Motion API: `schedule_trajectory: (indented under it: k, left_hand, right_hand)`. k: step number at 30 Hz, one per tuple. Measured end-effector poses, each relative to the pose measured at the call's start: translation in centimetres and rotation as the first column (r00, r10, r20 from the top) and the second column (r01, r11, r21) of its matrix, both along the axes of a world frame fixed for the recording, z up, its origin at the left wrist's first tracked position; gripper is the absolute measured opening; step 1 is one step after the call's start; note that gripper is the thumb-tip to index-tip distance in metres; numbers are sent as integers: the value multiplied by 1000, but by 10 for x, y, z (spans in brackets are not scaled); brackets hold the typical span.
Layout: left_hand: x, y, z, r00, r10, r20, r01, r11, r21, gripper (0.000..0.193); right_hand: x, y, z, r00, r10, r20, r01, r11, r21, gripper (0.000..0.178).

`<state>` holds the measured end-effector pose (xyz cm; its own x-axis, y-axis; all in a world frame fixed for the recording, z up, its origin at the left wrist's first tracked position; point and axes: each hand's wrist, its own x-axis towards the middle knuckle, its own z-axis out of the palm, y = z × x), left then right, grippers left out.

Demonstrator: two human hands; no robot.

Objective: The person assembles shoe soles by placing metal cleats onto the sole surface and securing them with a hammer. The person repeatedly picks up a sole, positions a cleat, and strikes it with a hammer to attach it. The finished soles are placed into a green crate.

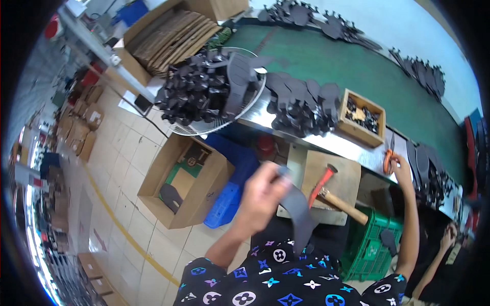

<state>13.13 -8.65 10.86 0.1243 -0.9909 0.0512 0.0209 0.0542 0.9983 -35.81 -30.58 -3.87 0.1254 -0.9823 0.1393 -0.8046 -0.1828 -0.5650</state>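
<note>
Two hands busy: left hand (260, 196) lifts a dark sole piece (300, 214) over the lap, fingers pinching its top so it hangs free. Right hand (400, 166) reaches orange scissors (389, 159) on the tabletop (332, 140); grip unclear. Hammer (332, 196) rests on a block.

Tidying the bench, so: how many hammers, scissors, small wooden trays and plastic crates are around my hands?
Red-handled hammer and wooden-handled hammer: 2
Orange-handled scissors: 1
Small wooden tray: 1
Green plastic crate and blue plastic crate: 2
Total: 6
</note>
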Motion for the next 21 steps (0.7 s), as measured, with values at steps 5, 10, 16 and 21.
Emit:
schedule_trajectory:
  k: [5, 10, 16, 21]
  left_hand:
    - [84, -53, 60, 720, 632, -287, -688, 595, -416, 27]
    - [161, -160, 67, 682, 726, 86, -605, 627, -491, 33]
    - [118, -239, -12, 444, 418, 792, -162, 907, -388, 42]
    - [96, -234, -63, 207, 258, 944, -88, 966, -245, 38]
  right_hand:
    - [23, 52, -11, 984, -170, 42, 172, 890, -421, 40]
    - [14, 148, -29, 913, -334, 236, 402, 840, -365, 26]
    - [-17, 264, -85, 656, -634, 410, 732, 666, -143, 19]
    - [-1, 296, -69, 617, -687, 383, 783, 588, -205, 18]
